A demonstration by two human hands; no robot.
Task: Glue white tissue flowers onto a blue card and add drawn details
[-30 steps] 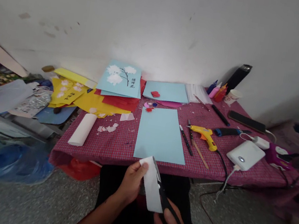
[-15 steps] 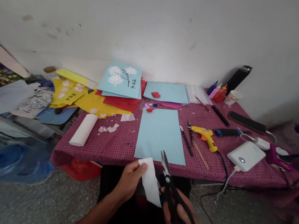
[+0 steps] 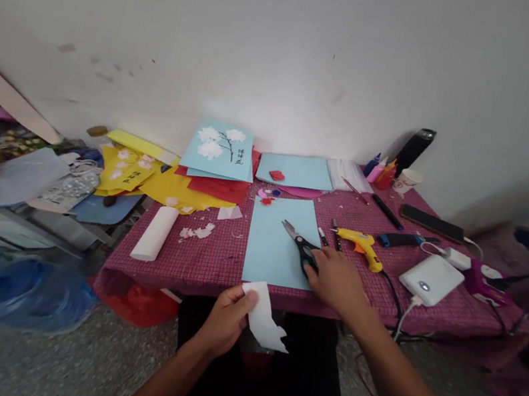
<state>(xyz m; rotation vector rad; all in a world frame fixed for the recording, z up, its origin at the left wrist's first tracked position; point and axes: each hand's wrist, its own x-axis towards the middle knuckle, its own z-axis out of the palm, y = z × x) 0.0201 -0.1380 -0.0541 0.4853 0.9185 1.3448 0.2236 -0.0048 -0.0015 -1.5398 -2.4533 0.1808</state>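
Observation:
Pinched between the thumb and fingers of my left hand point(image 3: 230, 317) is a strip of white paper point(image 3: 264, 320), its lower end cut ragged. It hangs just in front of the table edge, over my lap. My right hand point(image 3: 335, 277) is closed on the handles of black-handled scissors point(image 3: 305, 249). Their blades lie over a light blue sheet of paper point(image 3: 268, 253), pointing away to the left, almost together. Part of the handles is hidden under my fingers.
A white paper roll point(image 3: 155, 234) and paper scraps point(image 3: 196, 232) lie left. Right are a yellow glue gun point(image 3: 361, 242), a white power bank point(image 3: 432, 280) with cables, and a utility knife point(image 3: 399, 239). Behind stand a blossom card point(image 3: 222, 150), squeeze bottles point(image 3: 379, 170) and a paper cup point(image 3: 407, 180).
My right hand has moved up and forward with the scissors, from beside the white paper onto the blue sheet. The left hand still holds the strip, whose lower end now looks more ragged.

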